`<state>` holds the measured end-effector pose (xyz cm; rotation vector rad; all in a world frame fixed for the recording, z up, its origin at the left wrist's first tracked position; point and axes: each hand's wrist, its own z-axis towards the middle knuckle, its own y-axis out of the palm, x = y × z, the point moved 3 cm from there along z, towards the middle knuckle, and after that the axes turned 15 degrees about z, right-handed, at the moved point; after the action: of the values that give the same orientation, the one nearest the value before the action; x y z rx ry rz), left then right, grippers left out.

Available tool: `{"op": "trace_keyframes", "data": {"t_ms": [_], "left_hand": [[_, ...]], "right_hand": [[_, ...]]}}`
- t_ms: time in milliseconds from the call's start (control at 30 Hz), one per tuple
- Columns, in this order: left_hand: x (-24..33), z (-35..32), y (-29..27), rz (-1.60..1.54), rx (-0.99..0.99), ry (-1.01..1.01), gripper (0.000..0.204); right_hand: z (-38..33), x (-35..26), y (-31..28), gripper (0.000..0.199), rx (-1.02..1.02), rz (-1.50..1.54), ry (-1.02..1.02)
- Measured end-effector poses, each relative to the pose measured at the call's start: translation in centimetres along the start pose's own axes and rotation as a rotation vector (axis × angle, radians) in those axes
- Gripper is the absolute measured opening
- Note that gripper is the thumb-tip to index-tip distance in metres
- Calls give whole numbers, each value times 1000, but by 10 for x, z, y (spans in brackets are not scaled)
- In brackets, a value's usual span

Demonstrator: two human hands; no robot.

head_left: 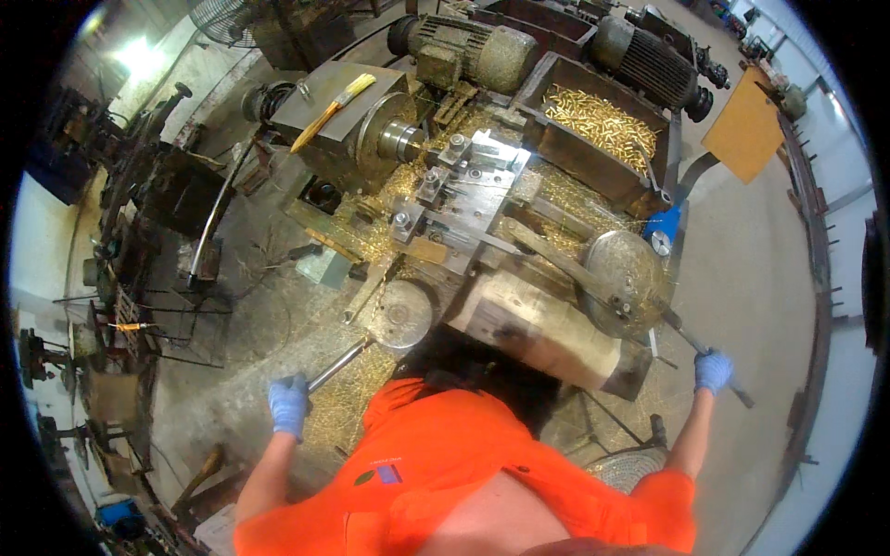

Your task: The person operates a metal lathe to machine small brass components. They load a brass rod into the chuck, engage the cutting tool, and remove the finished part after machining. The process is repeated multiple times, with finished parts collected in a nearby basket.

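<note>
The left hand [288,405], gloved in blue, was closed around the outer end of the left lever [339,363] in the head view. This lever extended from the left disc [399,315], located on the near-left side of the tool carriage [484,185]. The right hand [714,371], also gloved in blue, gripped the right lever [683,328] near its outer end; a short length of the bar projected past the hand. The right lever met the right disc [626,283], to the near right of the carriage.

The headstock [320,93] stood to the far left of the carriage, with a brush [332,113] lying on top and the chuck [399,141] facing the carriage. The bin [579,155], positioned to the far right of the carriage, contained small brass-coloured parts [603,122]. A motor [482,54] was located beyond the carriage. Brass-coloured shavings [375,215] lay to the left of the carriage.
</note>
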<state>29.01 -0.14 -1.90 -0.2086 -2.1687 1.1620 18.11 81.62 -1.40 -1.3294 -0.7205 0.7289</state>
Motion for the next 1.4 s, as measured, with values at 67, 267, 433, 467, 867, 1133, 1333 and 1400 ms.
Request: {"op": "trace_keyframes", "data": {"t_ms": [67, 267, 433, 467, 867, 1133, 1333, 1400], "left_hand": [[0, 0, -3, 0, -44, 2, 36], [64, 11, -30, 600, -17, 332, 37], [147, -37, -26, 503, 169, 800, 34], [157, -45, -23, 607, 185, 910, 33], [125, -2, -54, 692, 370, 999, 13], [-80, 88, -24, 1380, -379, 638, 23], [-24, 109, -41, 895, 19, 546, 31], [27, 84, -41, 584, -23, 580, 30]], "right_hand": [[-15, 6, 4, 27, -22, -12, 23], [-66, 9, 4, 31, -39, -37, 73], [-97, -6, -14, 34, -57, -22, 167], [-97, -6, -11, 34, -58, -13, 177], [-98, 0, -6, 37, -84, 68, 212], [-99, 2, -5, 35, -124, 105, 249], [-118, 75, -3, 34, -77, 132, 156], [-118, 128, 12, 33, -105, 118, 131]]}}
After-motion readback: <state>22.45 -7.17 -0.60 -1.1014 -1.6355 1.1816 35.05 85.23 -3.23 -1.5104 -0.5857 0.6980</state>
